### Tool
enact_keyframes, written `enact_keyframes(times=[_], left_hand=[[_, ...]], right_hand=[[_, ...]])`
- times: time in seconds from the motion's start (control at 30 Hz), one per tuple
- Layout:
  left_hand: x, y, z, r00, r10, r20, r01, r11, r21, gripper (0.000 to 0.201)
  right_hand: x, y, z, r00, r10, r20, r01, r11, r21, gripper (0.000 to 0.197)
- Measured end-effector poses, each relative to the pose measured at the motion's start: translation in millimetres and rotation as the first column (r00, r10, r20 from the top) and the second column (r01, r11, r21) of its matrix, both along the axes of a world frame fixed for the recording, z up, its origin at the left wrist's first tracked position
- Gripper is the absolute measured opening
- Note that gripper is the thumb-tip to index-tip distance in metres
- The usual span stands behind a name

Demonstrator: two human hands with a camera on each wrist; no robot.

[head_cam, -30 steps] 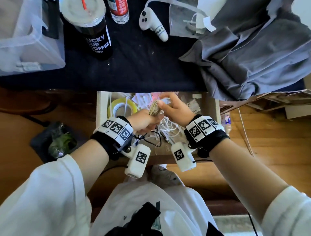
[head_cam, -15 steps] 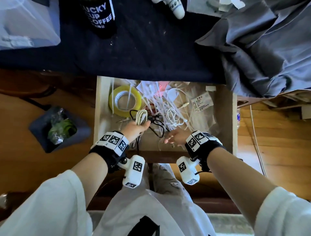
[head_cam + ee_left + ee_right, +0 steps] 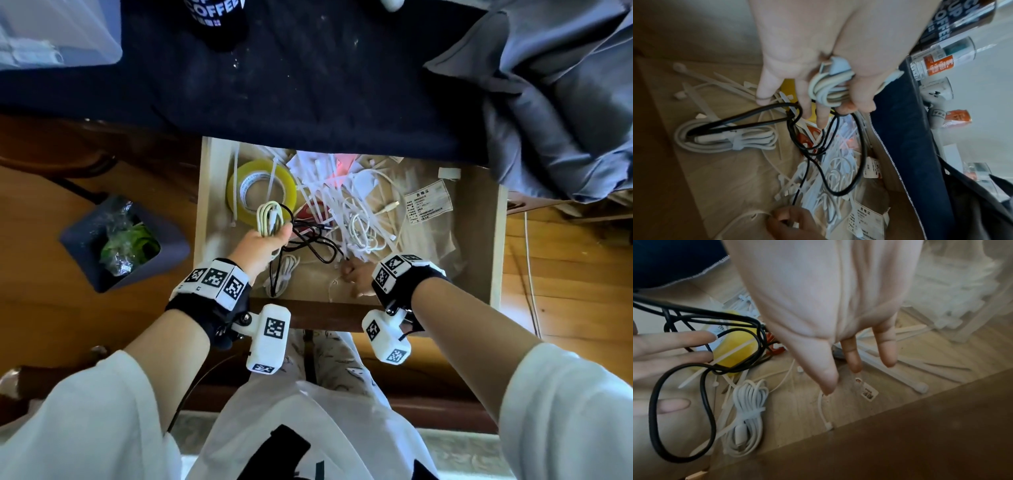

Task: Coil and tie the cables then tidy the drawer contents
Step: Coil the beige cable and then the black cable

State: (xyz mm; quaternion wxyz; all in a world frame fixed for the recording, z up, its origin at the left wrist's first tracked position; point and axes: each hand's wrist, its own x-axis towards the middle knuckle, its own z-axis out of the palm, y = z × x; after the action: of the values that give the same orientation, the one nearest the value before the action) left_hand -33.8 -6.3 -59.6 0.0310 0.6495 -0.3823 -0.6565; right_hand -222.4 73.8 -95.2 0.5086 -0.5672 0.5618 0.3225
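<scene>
My left hand (image 3: 262, 241) is over the open drawer (image 3: 496, 240), its fingers (image 3: 861, 99) wrapped round a coiled cream cable (image 3: 270, 219), whose loops stick up out of my fist. A loose black cable (image 3: 308, 240) trails from under that hand across the drawer floor; in the left wrist view it loops past my fingertips, and I cannot tell whether I am holding it too. Just below my left hand a white cable bundle (image 3: 748, 417), already cinched round its middle, lies near the drawer's front edge. My right hand (image 3: 356, 275) is low at the front of the drawer, fingers (image 3: 853, 356) relaxed and pointing down, gripping nothing, with a single cable tie (image 3: 824, 410) on the wood right under my thumb. A heap of white cable ties (image 3: 329, 198) and a tangled white cable (image 3: 363, 233) fill the middle of the drawer, with a roll of yellow tape (image 3: 262, 192) at the left side. Above the drawer, the dark surface (image 3: 308, 85) carries a black coffee cup (image 3: 215, 20) and a grey cloth (image 3: 555, 102).
</scene>
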Motion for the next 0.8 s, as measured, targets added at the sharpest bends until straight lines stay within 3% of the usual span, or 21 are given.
enact_keyframes(times=[0.07,0.1,0.13,0.23,0.27,0.43,0.57,0.8], left_hand=[[2,-2,-4,1.0,-0.013,0.016,0.013,1.0,-0.008,0.091],[3,-3,-4,0.999,-0.031,0.026,0.031,1.0,0.0,0.094],[2,-4,-1,0.999,-0.048,0.023,0.047,0.999,0.014,0.088],[1,-6,7,0.996,-0.084,-0.039,0.086,0.995,0.048,0.033],[1,-7,11,0.995,-0.09,-0.034,0.091,0.995,0.034,0.028],[-6,-18,49,0.996,-0.037,-0.085,0.038,0.999,0.007,0.034],[-24,-26,80,0.978,0.004,-0.211,-0.004,1.0,0.001,0.035],[-64,-24,131,0.951,-0.172,-0.258,0.146,0.982,-0.119,0.017]], right_hand=[[1,-1,1,1.0,0.017,0.002,-0.017,1.0,-0.01,0.056],[1,0,2,1.0,0.007,0.011,-0.007,1.0,-0.01,0.057],[2,2,0,0.999,-0.035,0.02,0.035,0.999,-0.017,0.058],[-2,8,5,0.986,-0.153,0.071,0.16,0.983,-0.094,0.057],[-5,10,9,0.976,-0.195,0.098,0.205,0.973,-0.108,0.056],[-34,12,51,0.905,-0.368,0.213,0.395,0.913,-0.105,0.051],[-55,6,104,0.77,-0.53,0.355,0.603,0.786,-0.133,0.049],[-51,-17,178,0.669,-0.467,0.579,0.709,0.634,-0.308,0.048]])
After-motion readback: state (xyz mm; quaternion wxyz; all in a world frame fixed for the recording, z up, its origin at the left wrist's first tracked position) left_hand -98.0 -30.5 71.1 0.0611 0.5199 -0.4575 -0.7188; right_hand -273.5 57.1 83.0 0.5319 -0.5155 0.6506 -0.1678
